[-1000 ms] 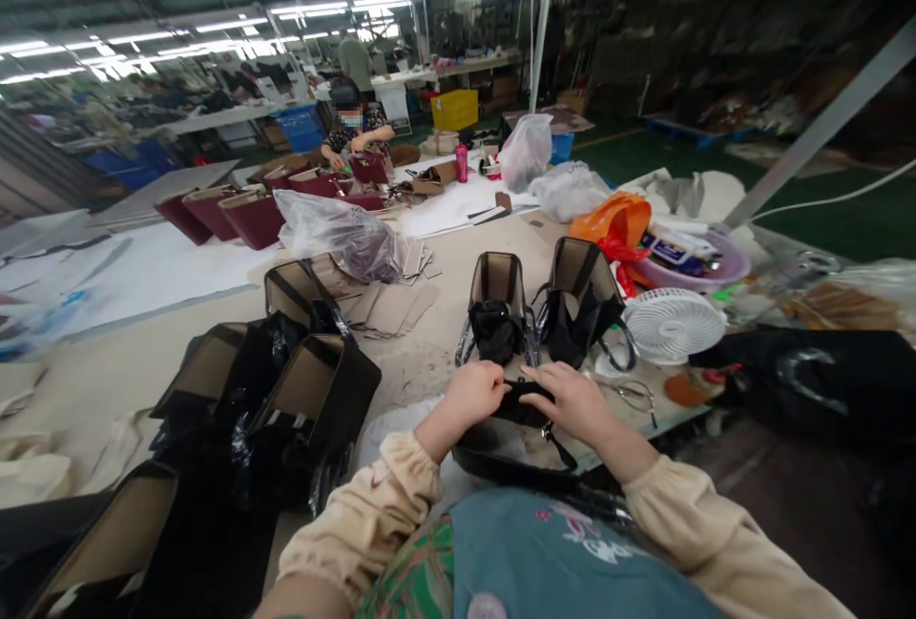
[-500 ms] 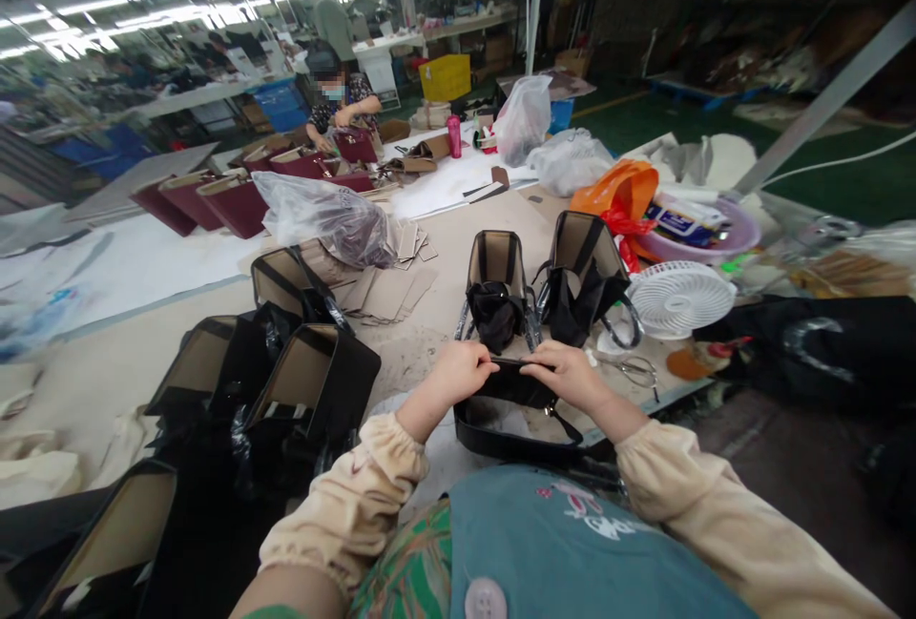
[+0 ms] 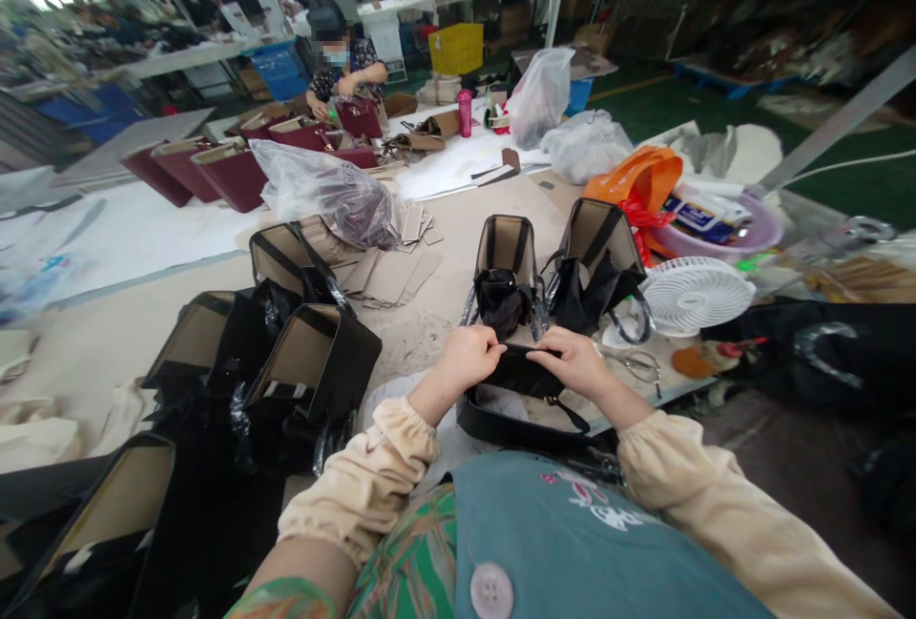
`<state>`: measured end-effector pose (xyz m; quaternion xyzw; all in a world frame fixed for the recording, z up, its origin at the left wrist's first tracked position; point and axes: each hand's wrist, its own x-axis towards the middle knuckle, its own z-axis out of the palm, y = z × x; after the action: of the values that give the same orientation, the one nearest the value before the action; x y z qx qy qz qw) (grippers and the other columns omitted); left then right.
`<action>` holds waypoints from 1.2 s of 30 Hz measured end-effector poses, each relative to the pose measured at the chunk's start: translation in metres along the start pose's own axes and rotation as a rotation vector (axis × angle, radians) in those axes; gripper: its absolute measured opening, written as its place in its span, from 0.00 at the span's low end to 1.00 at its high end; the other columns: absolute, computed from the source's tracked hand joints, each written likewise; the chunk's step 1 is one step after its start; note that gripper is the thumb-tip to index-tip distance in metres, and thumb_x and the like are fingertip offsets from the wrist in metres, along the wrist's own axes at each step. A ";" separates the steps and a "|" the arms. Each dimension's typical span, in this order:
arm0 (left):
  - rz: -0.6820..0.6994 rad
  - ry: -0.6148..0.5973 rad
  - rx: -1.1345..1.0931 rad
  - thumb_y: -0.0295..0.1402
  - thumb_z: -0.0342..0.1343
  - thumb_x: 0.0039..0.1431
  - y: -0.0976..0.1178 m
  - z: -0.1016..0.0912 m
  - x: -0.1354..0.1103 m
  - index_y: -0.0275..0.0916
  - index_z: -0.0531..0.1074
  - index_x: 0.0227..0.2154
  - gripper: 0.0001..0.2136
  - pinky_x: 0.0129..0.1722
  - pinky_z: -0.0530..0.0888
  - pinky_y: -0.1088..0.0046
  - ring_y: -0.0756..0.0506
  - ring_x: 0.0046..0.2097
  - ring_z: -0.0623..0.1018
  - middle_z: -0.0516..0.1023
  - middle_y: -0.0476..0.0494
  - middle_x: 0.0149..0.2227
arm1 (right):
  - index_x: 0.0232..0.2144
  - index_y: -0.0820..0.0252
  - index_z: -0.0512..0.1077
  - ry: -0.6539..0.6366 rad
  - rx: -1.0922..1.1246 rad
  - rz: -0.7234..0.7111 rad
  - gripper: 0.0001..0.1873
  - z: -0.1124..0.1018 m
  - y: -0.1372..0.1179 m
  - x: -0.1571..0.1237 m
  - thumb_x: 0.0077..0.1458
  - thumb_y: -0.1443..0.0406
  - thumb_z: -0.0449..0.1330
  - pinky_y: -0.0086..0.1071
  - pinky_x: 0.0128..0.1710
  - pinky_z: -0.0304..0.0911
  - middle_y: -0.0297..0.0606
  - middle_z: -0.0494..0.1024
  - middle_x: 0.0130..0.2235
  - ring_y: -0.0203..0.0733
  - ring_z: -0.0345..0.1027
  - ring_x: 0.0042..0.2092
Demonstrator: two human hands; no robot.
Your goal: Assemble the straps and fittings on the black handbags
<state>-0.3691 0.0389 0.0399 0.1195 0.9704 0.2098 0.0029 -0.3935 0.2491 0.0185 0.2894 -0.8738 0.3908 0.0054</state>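
Table (image 3: 493, 195): tan top, stretches left and far in front of you.
Left bags (image 3: 354, 357): black, beige-lined, mouths open, clustered at your left.
Far bags (image 3: 505, 252): two, black, side by side just beyond your hands.
Bag (image 3: 511, 426): black, open, near side, right before you.
Fan (image 3: 694, 295): white, right of the far pair.
Left hand (image 3: 468, 355): you're pinching the bag's far rim.
Right hand (image 3: 569, 360): pinching that same rim, farther right.
Strap (image 3: 574, 419): black, at the bag's right.
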 end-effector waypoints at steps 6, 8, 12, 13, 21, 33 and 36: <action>-0.028 -0.007 0.001 0.38 0.53 0.54 0.001 0.002 0.002 0.39 0.73 0.25 0.09 0.34 0.68 0.73 0.47 0.35 0.74 0.77 0.47 0.32 | 0.24 0.58 0.73 -0.002 0.006 0.009 0.11 0.001 0.001 0.002 0.52 0.59 0.58 0.30 0.32 0.60 0.34 0.70 0.26 0.37 0.65 0.31; -0.034 -0.005 -0.020 0.38 0.54 0.54 0.001 0.002 0.003 0.39 0.73 0.25 0.09 0.34 0.68 0.74 0.47 0.35 0.74 0.77 0.47 0.32 | 0.25 0.58 0.73 0.014 0.005 0.017 0.10 0.002 0.004 0.002 0.52 0.59 0.59 0.31 0.32 0.60 0.34 0.70 0.26 0.37 0.65 0.31; -0.012 -0.004 -0.077 0.38 0.54 0.54 -0.003 0.002 0.003 0.39 0.73 0.25 0.10 0.35 0.68 0.75 0.48 0.34 0.74 0.77 0.47 0.31 | 0.27 0.57 0.75 0.046 0.024 0.039 0.10 0.003 0.010 0.002 0.50 0.58 0.60 0.32 0.34 0.62 0.35 0.72 0.27 0.38 0.66 0.32; 0.000 -0.002 -0.089 0.38 0.54 0.54 -0.003 0.001 0.002 0.39 0.73 0.25 0.09 0.35 0.68 0.75 0.49 0.34 0.74 0.77 0.47 0.31 | 0.27 0.57 0.75 0.044 0.032 0.039 0.09 0.003 0.011 0.003 0.50 0.58 0.60 0.32 0.35 0.62 0.35 0.72 0.28 0.38 0.66 0.33; -0.042 0.004 -0.103 0.35 0.54 0.53 -0.005 0.002 0.005 0.38 0.73 0.24 0.08 0.35 0.69 0.74 0.48 0.33 0.74 0.77 0.47 0.30 | 0.30 0.56 0.76 -0.005 0.046 0.037 0.12 -0.003 0.014 0.005 0.47 0.55 0.62 0.33 0.37 0.64 0.35 0.74 0.30 0.40 0.68 0.35; -0.061 -0.002 -0.098 0.35 0.54 0.53 -0.005 0.003 0.013 0.38 0.74 0.25 0.08 0.34 0.69 0.73 0.47 0.33 0.74 0.76 0.47 0.29 | 0.32 0.55 0.77 0.008 0.012 0.062 0.11 0.008 0.010 0.017 0.49 0.56 0.61 0.33 0.40 0.65 0.36 0.73 0.33 0.39 0.68 0.37; -0.078 -0.019 -0.113 0.35 0.54 0.53 -0.005 0.002 0.013 0.38 0.74 0.25 0.07 0.35 0.69 0.73 0.47 0.34 0.74 0.76 0.46 0.29 | 0.29 0.55 0.77 0.008 0.028 0.066 0.10 0.009 0.008 0.019 0.49 0.57 0.60 0.32 0.38 0.65 0.35 0.74 0.31 0.39 0.69 0.35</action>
<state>-0.3825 0.0386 0.0370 0.0833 0.9608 0.2630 0.0272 -0.4114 0.2379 0.0116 0.2588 -0.8774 0.4040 -0.0081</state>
